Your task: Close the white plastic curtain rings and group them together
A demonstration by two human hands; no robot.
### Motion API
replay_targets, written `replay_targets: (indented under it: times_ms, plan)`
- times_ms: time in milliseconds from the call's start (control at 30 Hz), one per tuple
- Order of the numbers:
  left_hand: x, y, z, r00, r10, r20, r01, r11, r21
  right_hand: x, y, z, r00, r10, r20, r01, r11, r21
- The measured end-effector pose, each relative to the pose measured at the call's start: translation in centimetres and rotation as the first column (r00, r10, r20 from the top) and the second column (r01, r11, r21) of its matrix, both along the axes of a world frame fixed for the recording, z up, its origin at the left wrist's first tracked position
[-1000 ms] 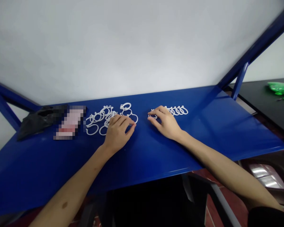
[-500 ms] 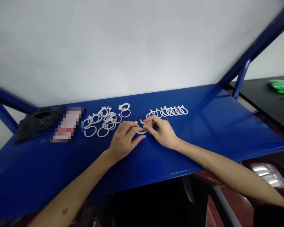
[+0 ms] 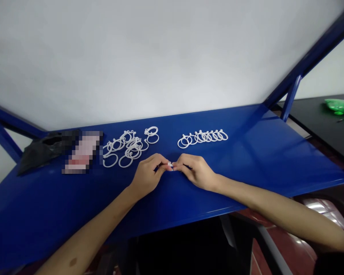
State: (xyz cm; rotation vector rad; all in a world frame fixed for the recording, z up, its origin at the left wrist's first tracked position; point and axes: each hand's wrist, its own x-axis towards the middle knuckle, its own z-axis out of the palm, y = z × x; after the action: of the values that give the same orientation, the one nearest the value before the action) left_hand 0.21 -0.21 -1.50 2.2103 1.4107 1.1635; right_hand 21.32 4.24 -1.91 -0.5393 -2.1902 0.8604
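Between my two hands, at the middle of the blue table (image 3: 195, 194), is a white curtain ring (image 3: 170, 164), mostly hidden by the fingers. My left hand (image 3: 150, 173) is closed, thumb and fingertips pinching its left side. From the other side my right hand (image 3: 196, 170) pinches it too, the fingertips almost meeting. Behind my right hand lies a row of overlapping white curtain rings (image 3: 203, 136). To the left of my left hand is a loose pile of similar rings (image 3: 129, 145), several of them tangled together.
A black plastic bag (image 3: 43, 151) and a blurred-out pink and white packet (image 3: 83, 151) lie at the table's left end. Blue frame posts (image 3: 292, 95) rise at both ends. On a dark table (image 3: 312, 118) at the right sits a green bag (image 3: 341, 107).
Both hands have drawn closer to me and together. My left hand has gone from spread fingers to a pinch on the ring, and the ring has moved nearer with them.
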Motion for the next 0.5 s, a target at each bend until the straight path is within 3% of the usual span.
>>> replay_targets:
  times_ms: [133,267,367,500]
  plan:
    - [0.1,0.0,0.0,0.999,-0.031,-0.034,0.032,0.999,0.019,0.1,0.0,0.4,0.999,0.043,0.032,-0.046,0.995,0.094]
    - [-0.6,1.0,0.1,0.986,-0.014,-0.168,0.024,0.998,0.059,0.0,0.6,1.6,0.991,-0.101,0.089,0.087,0.985,0.150]
    - [-1.7,2.1,-0.3,0.929,0.153,-0.337,-0.106,0.982,0.155,0.6,1.8,2.0,0.939,-0.292,0.179,0.246,0.939,0.242]
    - [-3.5,3.4,-1.2,0.773,0.397,-0.495,-0.321,0.918,0.233,2.0,3.8,1.2,0.835,-0.434,0.339,0.353,0.894,0.277]
